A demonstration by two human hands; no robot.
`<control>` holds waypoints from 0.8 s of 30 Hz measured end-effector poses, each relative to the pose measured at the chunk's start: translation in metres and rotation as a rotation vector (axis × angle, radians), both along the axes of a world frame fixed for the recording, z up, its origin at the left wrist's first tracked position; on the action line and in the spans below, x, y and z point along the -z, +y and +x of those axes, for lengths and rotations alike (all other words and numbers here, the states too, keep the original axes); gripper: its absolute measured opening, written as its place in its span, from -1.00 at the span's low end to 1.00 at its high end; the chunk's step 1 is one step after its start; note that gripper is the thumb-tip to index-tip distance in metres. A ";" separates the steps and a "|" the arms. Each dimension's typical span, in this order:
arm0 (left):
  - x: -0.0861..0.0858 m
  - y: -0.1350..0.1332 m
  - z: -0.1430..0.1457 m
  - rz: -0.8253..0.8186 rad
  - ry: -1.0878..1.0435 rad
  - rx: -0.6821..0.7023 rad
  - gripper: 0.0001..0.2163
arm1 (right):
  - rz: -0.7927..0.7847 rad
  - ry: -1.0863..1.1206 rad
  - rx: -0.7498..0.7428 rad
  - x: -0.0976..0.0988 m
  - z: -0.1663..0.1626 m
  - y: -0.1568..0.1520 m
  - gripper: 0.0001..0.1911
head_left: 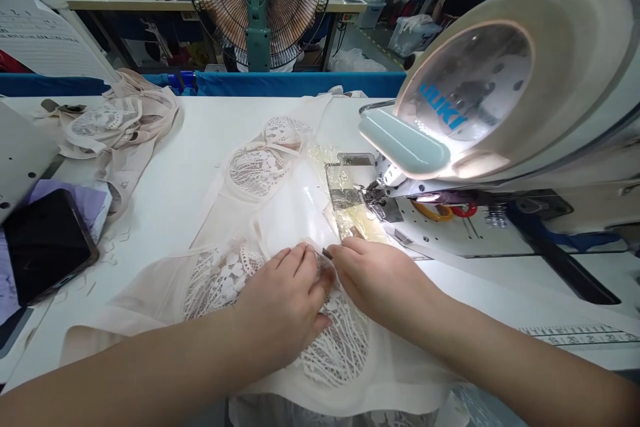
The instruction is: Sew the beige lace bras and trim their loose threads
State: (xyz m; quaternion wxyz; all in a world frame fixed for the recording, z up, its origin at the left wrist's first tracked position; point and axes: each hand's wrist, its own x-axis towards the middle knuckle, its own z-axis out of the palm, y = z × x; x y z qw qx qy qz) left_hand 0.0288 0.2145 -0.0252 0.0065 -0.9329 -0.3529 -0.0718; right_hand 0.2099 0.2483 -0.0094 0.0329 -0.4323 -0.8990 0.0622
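A pale pink garment [260,207] with white lace panels lies spread on the white sewing table [195,140]. My left hand [285,300] rests on the lace near the front edge, fingers bent and pressed onto the fabric. My right hand [380,277] meets it fingertip to fingertip, pinching the fabric edge beside a small dark tool [327,253]. Just beyond the fingers a clear plastic strip [345,203] runs up to the presser foot [375,200] of the sewing machine [525,80].
A heap of similar lace pieces [117,123] lies at the back left. A black phone [45,243] lies at the left edge. Orange- and red-handled scissors [445,210] sit under the machine arm. A standing fan [257,0] is behind the table's blue edge.
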 end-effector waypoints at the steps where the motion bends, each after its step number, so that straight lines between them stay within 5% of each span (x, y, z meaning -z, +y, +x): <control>1: 0.000 0.000 0.000 0.001 -0.005 0.000 -0.52 | -0.021 -0.008 0.002 0.000 -0.003 0.002 -0.84; 17: -0.004 0.000 0.000 -0.030 0.047 -0.015 -0.53 | 0.058 0.025 -0.048 -0.006 0.019 -0.011 -0.80; 24: -0.004 -0.001 0.000 -0.027 0.039 -0.010 -0.51 | 0.051 0.062 -0.022 0.002 0.003 0.003 -0.82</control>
